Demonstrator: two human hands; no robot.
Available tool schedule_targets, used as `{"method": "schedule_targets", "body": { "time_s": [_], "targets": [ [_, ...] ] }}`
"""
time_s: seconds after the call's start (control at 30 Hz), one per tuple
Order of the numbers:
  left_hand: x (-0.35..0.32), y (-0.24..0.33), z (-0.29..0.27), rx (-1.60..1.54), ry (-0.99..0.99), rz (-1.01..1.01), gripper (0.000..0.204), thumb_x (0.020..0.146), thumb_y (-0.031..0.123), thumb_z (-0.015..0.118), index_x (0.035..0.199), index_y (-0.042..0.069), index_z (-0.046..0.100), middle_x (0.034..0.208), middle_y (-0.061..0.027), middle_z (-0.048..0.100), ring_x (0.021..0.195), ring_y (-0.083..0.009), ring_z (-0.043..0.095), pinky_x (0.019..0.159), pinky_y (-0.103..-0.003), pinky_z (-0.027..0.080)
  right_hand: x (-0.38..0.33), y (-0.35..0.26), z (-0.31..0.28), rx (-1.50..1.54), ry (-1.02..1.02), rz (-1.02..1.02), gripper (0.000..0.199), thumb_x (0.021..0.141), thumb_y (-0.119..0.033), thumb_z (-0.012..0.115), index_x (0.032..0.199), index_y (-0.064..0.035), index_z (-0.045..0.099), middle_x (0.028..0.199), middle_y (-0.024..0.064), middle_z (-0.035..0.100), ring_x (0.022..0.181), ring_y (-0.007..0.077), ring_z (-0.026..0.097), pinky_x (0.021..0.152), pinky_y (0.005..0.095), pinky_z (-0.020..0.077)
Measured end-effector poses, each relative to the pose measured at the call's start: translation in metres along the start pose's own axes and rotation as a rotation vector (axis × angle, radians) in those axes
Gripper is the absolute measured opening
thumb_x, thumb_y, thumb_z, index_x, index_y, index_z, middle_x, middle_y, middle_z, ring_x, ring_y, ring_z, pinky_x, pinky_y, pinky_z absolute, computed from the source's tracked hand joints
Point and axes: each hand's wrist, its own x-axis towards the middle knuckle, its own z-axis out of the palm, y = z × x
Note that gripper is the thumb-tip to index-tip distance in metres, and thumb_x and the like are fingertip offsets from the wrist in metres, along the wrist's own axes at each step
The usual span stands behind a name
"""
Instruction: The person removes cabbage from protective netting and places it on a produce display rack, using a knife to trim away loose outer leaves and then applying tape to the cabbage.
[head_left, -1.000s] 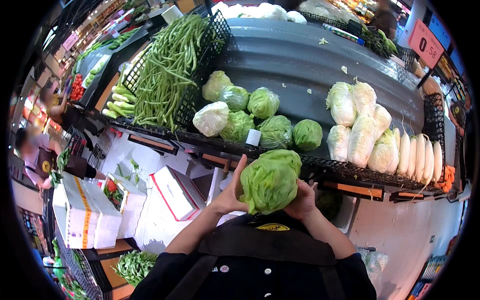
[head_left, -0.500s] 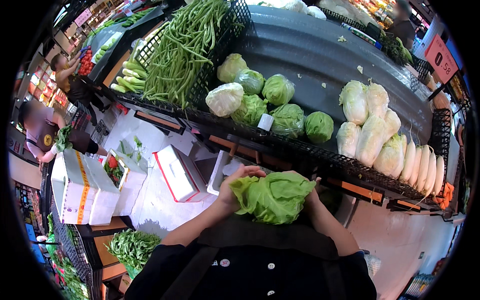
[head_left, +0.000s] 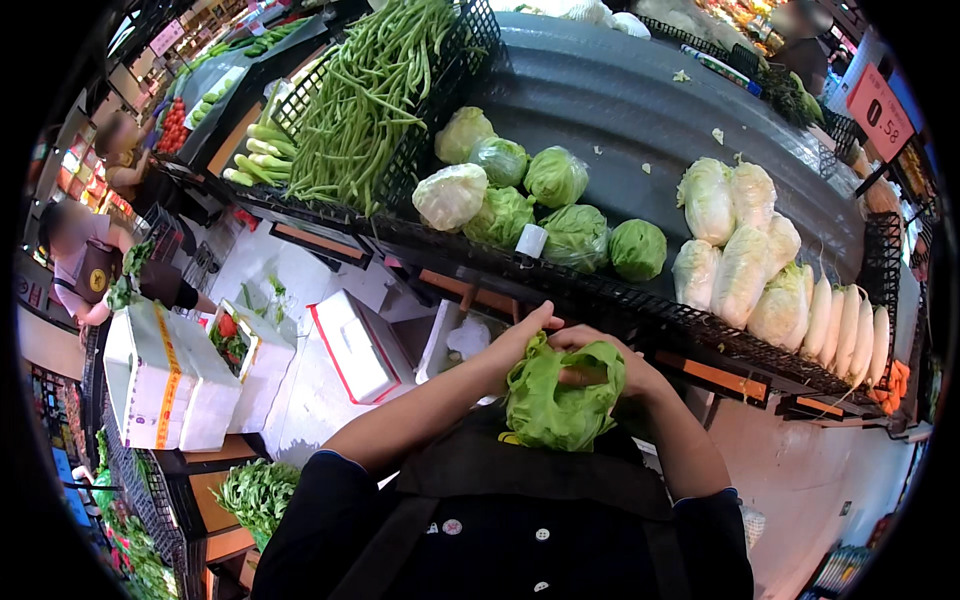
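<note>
The cabbage head has dropped lower below the display shelf, the left hand cupping it, the right hand peeling leaves.

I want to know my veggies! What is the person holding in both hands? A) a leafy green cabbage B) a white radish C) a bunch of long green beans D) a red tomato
A: both the left hand and the right hand grip a leafy green cabbage close to the body; the green beans and white radishes lie on the display shelf.
</note>
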Motion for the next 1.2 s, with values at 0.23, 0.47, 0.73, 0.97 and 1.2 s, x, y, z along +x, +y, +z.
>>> {"method": "schedule_targets", "body": {
  "time_s": [0.23,0.47,0.73,0.97,1.2],
  "targets": [
    [0.006,0.006,0.020,0.097,0.145,-0.163,0.061,0.089,0.061,0.050,0.121,0.008,0.048,0.109,-0.0117,0.060,0.098,-0.0217,0.059,0.085,-0.037,0.049,-0.014,0.016,0.013,0.610,-0.072,-0.067,0.080,0.070,-0.013,0.082,0.138,-0.0047,0.041,0.128,0.0082,0.053,0.115,0.0173,0.052,0.098,0.0333,0.0423],
    [-0.013,-0.015,-0.022,-0.134,0.077,-0.127,0.062,0.092,0.057,0.038,0.131,0.011,0.048,0.126,-0.0127,0.051,0.114,-0.0317,0.048,0.098,-0.052,0.035,-0.020,0.031,0.038,1.190,0.432,0.110,0.042,0.087,-0.014,0.064,0.126,-0.0019,0.053,0.113,0.0083,0.062,0.100,0.0178,0.061,0.090,0.0328,0.0501],
    [-0.012,-0.002,0.000,0.255,-0.228,0.044,0.097,0.070,0.029,0.081,0.146,0.007,0.025,0.135,-0.0130,0.044,0.125,-0.0206,0.044,0.101,-0.034,0.039,-0.019,0.012,0.043,0.570,0.811,-0.060,0.038,0.091,-0.015,0.059,0.126,-0.0021,0.051,0.113,0.0090,0.060,0.103,0.0170,0.058,0.089,0.0324,0.0483],
    [-0.009,-0.013,0.001,0.262,-0.335,0.082,0.111,0.061,0.031,0.084,0.150,0.009,0.021,0.132,-0.0137,0.049,0.122,-0.0262,0.049,0.105,-0.037,0.036,-0.085,0.084,0.034,1.464,1.272,0.336,0.019,0.093,-0.012,0.056,0.111,-0.0049,0.053,0.084,0.0103,0.057,0.066,0.0229,0.057,0.069,0.0486,0.0581],
    [0.009,-0.010,0.006,-0.443,-0.192,-0.100,0.064,0.089,0.054,0.051,0.134,0.008,0.046,0.136,-0.0150,0.049,0.122,-0.0344,0.050,0.103,-0.050,0.038,-0.139,0.130,0.018,1.275,1.303,0.992,0.090,0.079,-0.038,0.070,0.150,-0.0157,0.019,0.155,0.0148,0.017,0.141,0.0380,0.016,0.108,0.0638,0.0074]
  ]
}}
